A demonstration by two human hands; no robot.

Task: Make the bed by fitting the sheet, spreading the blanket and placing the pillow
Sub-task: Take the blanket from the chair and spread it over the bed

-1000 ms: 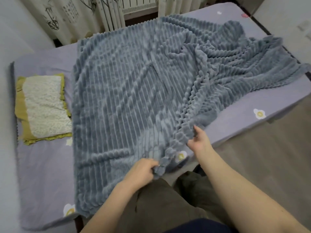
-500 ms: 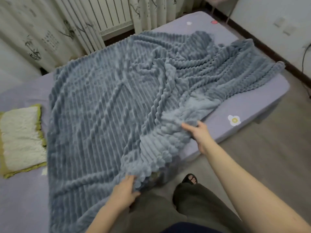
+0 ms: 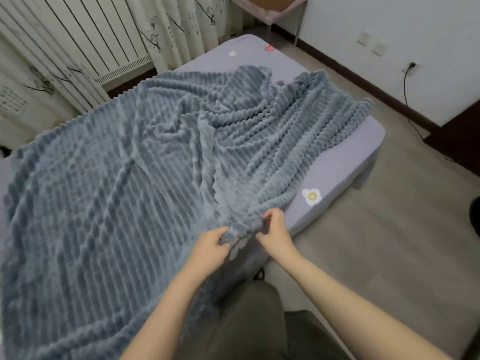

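**Hands gather on the blanket's near edge**

Now both of my hands meet at the lower centre of the frame. Half a second ago the right hand (image 3: 275, 236) lay flat on the fabric well to the right of the left; it has since come in beside the left hand (image 3: 211, 249), and the fingers of each are curled round a bunched fold of the blanket (image 3: 117, 190), pinching its near hem. The view has also swung right, so the pillow has left the frame.

I judge this a regrip for pulling the creased right half out flat; the blanket lies ridged and twisted toward the upper right, with the lilac sheet (image 3: 345, 162) bare along the bed's right corner.

Fabric hides most of my fingertips, so how much cloth each hand has I cannot tell. Whether the sheet is tucked at the far corners is also hidden.
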